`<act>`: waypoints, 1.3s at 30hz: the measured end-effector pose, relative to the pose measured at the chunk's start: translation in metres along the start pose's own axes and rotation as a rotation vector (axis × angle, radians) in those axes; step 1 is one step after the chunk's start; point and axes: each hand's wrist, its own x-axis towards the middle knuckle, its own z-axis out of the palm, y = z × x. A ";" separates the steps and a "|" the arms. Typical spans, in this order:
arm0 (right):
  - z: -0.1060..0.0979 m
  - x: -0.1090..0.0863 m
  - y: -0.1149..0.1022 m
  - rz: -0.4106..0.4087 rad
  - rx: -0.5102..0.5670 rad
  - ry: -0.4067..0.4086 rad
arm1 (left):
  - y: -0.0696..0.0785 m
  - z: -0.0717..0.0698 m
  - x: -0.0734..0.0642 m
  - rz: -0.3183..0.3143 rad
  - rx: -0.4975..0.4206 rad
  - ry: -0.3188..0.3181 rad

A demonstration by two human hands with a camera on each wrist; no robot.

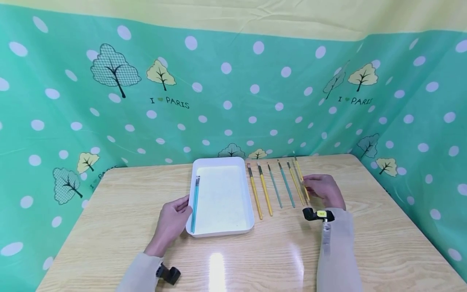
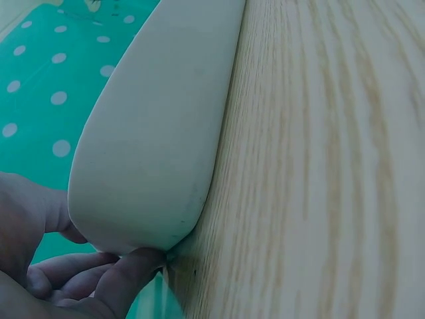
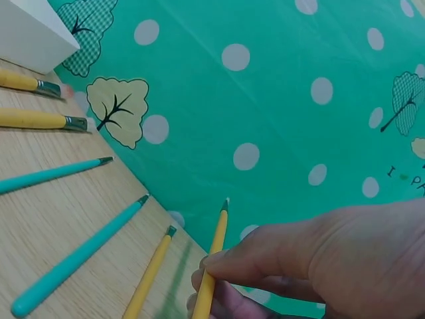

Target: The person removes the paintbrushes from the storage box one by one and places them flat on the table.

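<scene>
A white rectangular tray [image 1: 219,233] lies on the table, with two teal paintbrushes [image 1: 195,207] along its left side. My left hand [image 1: 172,221] grips the tray's left edge; in the left wrist view the thumb is at the rim and the fingers are bent against the outer wall [image 2: 153,133]. Between thumb and fingers, my right hand [image 1: 322,188] pinches a thin yellow paintbrush [image 3: 220,232], its dark-collared tip pointing away from me. Just left of it lies another thin yellow paintbrush [image 3: 150,276], then a teal paintbrush [image 3: 80,258].
Further left in the row are a thinner teal paintbrush [image 1: 275,186] and two thicker yellow paintbrushes [image 1: 265,190], nearest the tray's right wall. A green dotted curtain [image 1: 226,89] hangs behind the wooden table [image 1: 277,251]. Wrist cameras sit on both sleeves.
</scene>
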 end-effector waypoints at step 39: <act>0.001 0.009 0.015 0.028 -0.136 0.125 | -0.002 -0.001 0.001 0.035 -0.009 -0.005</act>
